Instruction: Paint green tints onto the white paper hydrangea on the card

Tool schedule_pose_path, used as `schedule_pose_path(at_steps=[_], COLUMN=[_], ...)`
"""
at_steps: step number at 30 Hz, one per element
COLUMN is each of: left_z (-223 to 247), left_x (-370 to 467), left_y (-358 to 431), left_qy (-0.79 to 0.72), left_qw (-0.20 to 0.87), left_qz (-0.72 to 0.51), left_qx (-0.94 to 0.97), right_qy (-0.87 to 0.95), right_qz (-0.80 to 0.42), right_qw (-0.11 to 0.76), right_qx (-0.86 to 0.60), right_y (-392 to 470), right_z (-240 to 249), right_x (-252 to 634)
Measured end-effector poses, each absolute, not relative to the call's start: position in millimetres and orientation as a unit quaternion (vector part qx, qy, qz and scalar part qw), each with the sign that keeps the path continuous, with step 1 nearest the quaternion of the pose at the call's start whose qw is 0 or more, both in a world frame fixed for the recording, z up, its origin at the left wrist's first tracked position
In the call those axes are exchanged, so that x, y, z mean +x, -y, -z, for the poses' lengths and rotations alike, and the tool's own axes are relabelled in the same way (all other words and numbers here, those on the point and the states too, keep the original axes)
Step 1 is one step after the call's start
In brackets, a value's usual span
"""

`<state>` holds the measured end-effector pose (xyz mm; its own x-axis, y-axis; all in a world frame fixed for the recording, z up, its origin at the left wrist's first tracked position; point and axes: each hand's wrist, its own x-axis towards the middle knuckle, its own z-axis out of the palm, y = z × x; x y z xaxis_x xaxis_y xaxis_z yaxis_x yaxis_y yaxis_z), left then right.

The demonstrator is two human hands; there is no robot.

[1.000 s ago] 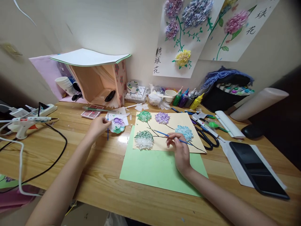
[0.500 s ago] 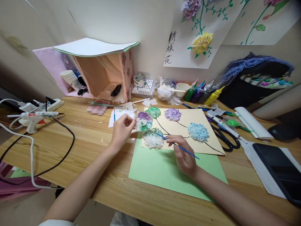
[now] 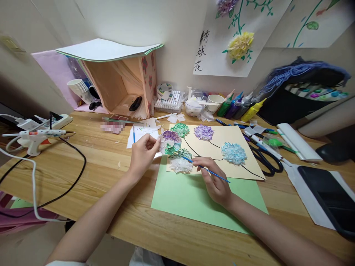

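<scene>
My left hand [image 3: 142, 153] pinches the edge of a small scalloped paint palette [image 3: 171, 142], smeared with purple, green and bluish paint. A thin blue paintbrush [image 3: 213, 173] is held in my right hand [image 3: 215, 181], its tip over a puffy flower [image 3: 181, 165] that is white below and green above. That flower lies partly behind the palette on a cream sheet [image 3: 199, 166]. Also on the sheet are a green flower [image 3: 180, 129], a purple flower [image 3: 203, 132] and a blue flower [image 3: 233, 153], with black stem lines between them.
A green sheet [image 3: 199, 207] lies under the cream one. Black scissors [image 3: 267, 162] and a phone [image 3: 324, 199] are at the right. Several paint bottles [image 3: 253, 110] stand by the wall. At the left are a glue gun [image 3: 34, 140] and cables; a box [image 3: 119, 81] stands behind.
The brush tip has shifted slightly left over the white and green flower, with my right hand following. The palette stays in my left hand. The whole view has shifted slightly.
</scene>
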<state>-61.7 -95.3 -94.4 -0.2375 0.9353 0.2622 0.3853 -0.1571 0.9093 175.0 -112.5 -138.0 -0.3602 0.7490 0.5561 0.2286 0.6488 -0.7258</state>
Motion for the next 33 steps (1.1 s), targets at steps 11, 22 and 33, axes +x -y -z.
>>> schedule_pose_path(at_steps=[11,22,33], left_z=[96.2,95.8,98.4], left_x=[-62.2,-65.7,-60.9], left_y=[90.3,85.8,77.7], left_qy=[-0.623,-0.653,-0.689], left_qw=[0.339,0.366,0.378], left_qz=[-0.512,-0.496,-0.471], left_qx=[0.485,0.441,0.401], right_qy=[0.773,0.745,0.503], right_qz=[-0.314,-0.316,-0.448], right_qw=[0.457,0.51,0.613], right_qx=[-0.307,-0.29,-0.413], right_y=[109.9,109.2,95.9], right_z=[131.6,128.0,130.0], right_x=[181.9,186.0,221.6])
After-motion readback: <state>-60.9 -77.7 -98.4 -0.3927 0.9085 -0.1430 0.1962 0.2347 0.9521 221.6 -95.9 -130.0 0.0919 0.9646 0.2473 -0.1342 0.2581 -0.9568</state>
